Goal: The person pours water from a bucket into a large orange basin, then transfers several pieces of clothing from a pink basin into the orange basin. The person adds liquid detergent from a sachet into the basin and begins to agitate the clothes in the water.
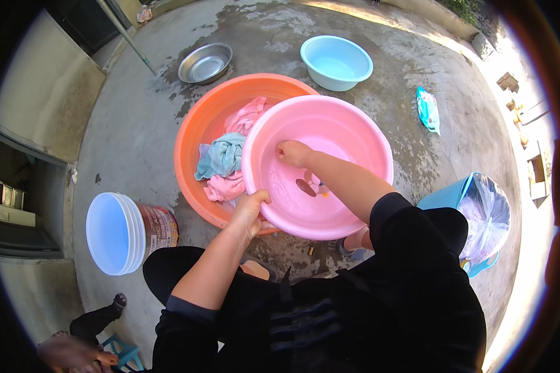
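Observation:
My left hand [252, 213] grips the near-left rim of a pink plastic basin [350, 123], thumb over the edge and fingers beneath. The basin is tilted and overlaps the right side of a larger orange tub [191, 126]. Inside the pink basin, my right hand [293, 154] is curled into a fist by the left inner wall; nothing shows in it. A cartoon print [310, 184] on the basin floor is partly covered by my right forearm. In the orange tub lie wet-looking pink cloths [246, 116] and a blue-green cloth [224, 153].
A metal basin [205, 65] and a light-blue basin [337, 63] stand beyond on wet concrete. A wipes-like packet [428, 111] lies right. Left is a tipped white bucket [116, 233]; right, a blue bucket [445, 193] with a plastic bag. A person [93, 326] sits lower left.

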